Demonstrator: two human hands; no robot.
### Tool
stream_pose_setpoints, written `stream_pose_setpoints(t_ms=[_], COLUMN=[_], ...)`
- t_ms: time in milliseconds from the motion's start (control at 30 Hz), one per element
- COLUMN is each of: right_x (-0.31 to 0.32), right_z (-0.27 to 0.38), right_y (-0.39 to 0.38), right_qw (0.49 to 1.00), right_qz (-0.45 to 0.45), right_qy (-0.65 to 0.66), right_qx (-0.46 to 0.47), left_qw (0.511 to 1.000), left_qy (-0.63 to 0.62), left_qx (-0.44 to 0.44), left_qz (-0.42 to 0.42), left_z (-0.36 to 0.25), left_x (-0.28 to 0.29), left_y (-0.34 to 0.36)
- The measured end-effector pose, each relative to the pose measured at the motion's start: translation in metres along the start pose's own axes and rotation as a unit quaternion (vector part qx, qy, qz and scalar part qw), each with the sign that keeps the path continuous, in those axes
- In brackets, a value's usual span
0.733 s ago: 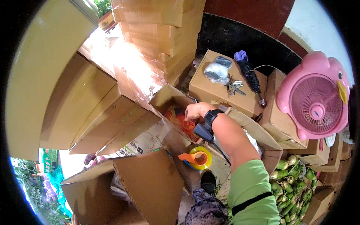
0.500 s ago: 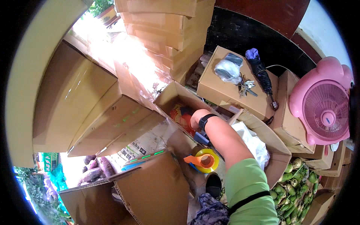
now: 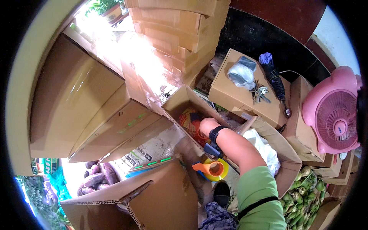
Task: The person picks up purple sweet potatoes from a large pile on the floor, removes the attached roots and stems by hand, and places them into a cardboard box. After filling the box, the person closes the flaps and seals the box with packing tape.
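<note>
My right hand (image 3: pixel 207 125) reaches down into an open cardboard box (image 3: pixel 174 102), with a black band on the wrist and a green sleeve up the arm. Beside its fingers, inside that box, is a crumpled red and yellow packet (image 3: pixel 188 119). The fingers point away into the box, so whether they grip anything is hidden. Just below the wrist a dark blue object (image 3: pixel 212 150) sticks up at the box's near edge. An orange tape dispenser (image 3: pixel 205 168) with a yellow ring lies below it. My left hand does not show.
Large cardboard boxes (image 3: pixel 84 99) stand at left, with another open box (image 3: pixel 161 195) in front. Purple sweet potatoes (image 3: pixel 100 178) lie lower left. At right are a box holding a white bag (image 3: pixel 260 147), a pink fan (image 3: pixel 337 111), green vegetables (image 3: pixel 301 197), and an umbrella (image 3: pixel 275 78) with keys (image 3: pixel 260 92).
The whole view has shifted slightly, so most things sit a little farther right and lower. My right hand stays inside the box beside the red packet.
</note>
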State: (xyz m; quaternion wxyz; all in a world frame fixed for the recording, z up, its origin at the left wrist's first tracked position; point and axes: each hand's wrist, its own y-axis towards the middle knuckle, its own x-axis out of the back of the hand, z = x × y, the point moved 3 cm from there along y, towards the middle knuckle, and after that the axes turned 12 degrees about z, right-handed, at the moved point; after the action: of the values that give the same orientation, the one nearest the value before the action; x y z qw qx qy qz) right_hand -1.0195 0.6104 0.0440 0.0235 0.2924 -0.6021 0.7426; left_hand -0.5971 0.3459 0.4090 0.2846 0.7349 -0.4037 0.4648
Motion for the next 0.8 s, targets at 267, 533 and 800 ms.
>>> stream_pose_setpoints(t_ms=[267, 533, 800], right_x=[-0.027, 0.019, 0.018], right_z=[-0.025, -0.008, -0.024], right_y=[0.069, 0.019, 0.008], right_qw=[0.999, 0.995, 0.96], right_qz=[-0.01, -0.036, -0.069], right_qy=[0.048, 0.093, 0.27], right_qx=[-0.014, 0.018, 0.012], left_qw=[1.0, 1.0, 1.0], left_qy=[0.004, 0.005, 0.016], left_qx=[-0.008, 0.0, 0.014], left_qz=[0.005, -0.007, -0.024], left_z=[-0.003, -0.003, -0.006], left_x=[-0.003, -0.003, -0.005], left_y=[0.005, 0.003, 0.004])
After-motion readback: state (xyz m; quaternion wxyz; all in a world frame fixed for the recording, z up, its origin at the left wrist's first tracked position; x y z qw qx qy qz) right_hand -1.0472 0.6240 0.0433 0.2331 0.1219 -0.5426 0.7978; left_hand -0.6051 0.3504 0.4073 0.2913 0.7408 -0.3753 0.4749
